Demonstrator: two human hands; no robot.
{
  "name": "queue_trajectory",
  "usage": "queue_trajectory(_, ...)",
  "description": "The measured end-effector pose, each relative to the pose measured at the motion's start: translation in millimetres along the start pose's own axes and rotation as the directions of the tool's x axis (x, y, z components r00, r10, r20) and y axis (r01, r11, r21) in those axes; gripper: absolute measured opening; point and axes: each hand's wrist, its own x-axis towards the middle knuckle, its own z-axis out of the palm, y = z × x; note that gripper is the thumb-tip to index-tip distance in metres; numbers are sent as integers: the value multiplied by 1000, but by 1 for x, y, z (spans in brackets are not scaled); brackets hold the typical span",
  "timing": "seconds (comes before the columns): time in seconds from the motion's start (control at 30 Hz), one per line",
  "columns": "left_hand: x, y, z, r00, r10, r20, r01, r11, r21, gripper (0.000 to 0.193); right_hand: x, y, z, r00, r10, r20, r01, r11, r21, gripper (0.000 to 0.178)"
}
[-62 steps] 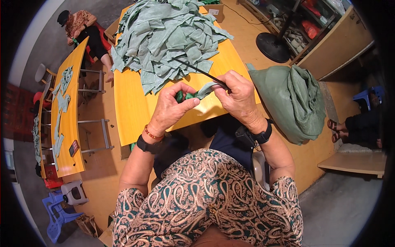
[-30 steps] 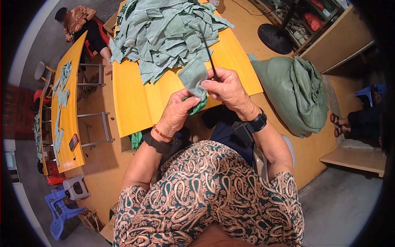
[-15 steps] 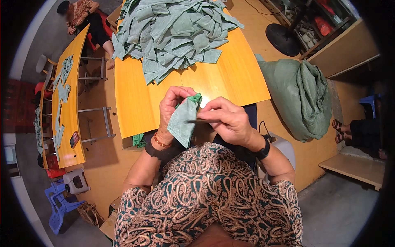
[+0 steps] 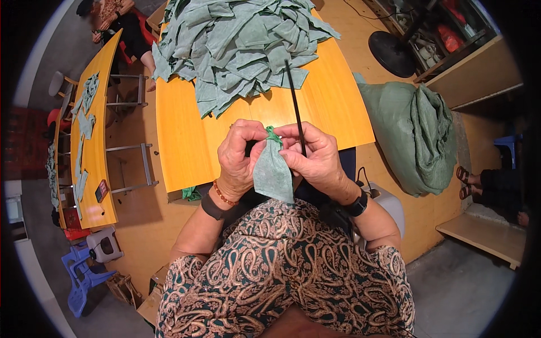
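A small pale green cloth piece [image 4: 273,176] hangs between my hands, its top gathered into a bright green edge [image 4: 271,134]. My left hand [image 4: 238,155] pinches the gathered top from the left, thumb and forefinger closed. From the right, my right hand [image 4: 320,158] closes on the same top with its fingertips. It also keeps a thin black stick [image 4: 294,96] in its grip, pointing up and away over the table. The stick's lower end is hidden in the palm. Beyond my hands, a large heap of similar pale green cloth pieces [image 4: 236,53] lies on the yellow table [image 4: 338,112].
A big green sack [image 4: 403,135] sits on the floor to the right, near a black round stand base [image 4: 390,53]. At left, another yellow table [image 4: 104,135] bears cloth strips. A person [image 4: 115,22] sits at the far left; another person's feet [image 4: 468,183] show at right.
The stick has swung from lying level across the cloth to pointing up and away. My right hand has come in to the cloth's gathered top, and the cloth now hangs straighter.
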Motion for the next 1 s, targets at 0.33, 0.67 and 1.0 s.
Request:
queue_trajectory(0.33, 4, -1, -3, 968, 209, 135, -237, 942, 237, 23, -3, -3, -12, 970, 243, 21, -240, 933, 269, 30)
queue_trajectory(0.67, 11, 13, -5, 970, 60, 236, -88, 990, 112, 20, 2, 12, -6, 990, 88, -112, -95, 993, -64, 16)
queue_trajectory(1.0, -9, 7, 9, 829, -497, 255, 559, 722, -408, 13, 5, 13, -12, 987, 63, -147, -97, 966, -238, 8)
